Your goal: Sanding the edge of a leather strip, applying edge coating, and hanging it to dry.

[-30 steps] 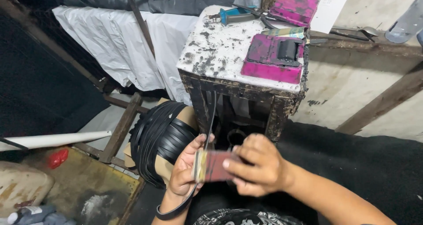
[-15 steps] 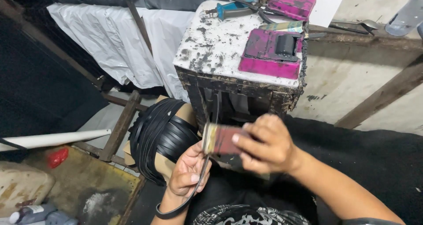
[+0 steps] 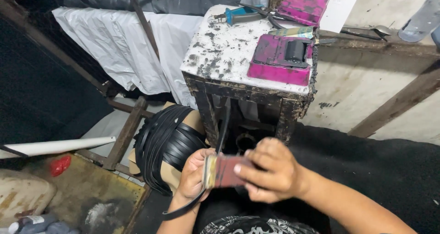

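My left hand (image 3: 195, 174) and my right hand (image 3: 270, 172) both grip a small reddish-brown block (image 3: 227, 170) with a pale edge, held low in front of me. A thin black strap (image 3: 223, 126) runs up from the block toward the stand, and its other end loops down under my left wrist. Just left of my hands sits a thick coil of black strapping (image 3: 165, 144) wound round a cardboard core.
A stained white-topped wooden stand (image 3: 229, 50) rises ahead with a magenta box (image 3: 279, 60), a second magenta box (image 3: 302, 7), a blue-handled tool (image 3: 240, 16) and scissors. White plastic sheeting (image 3: 114, 46) hangs at left. A white pipe (image 3: 55, 147) and red object (image 3: 59, 164) lie lower left.
The view has tilted down a little, so the stand sits lower and closer. My hands keep hold of the block, which has shifted slightly up and right.
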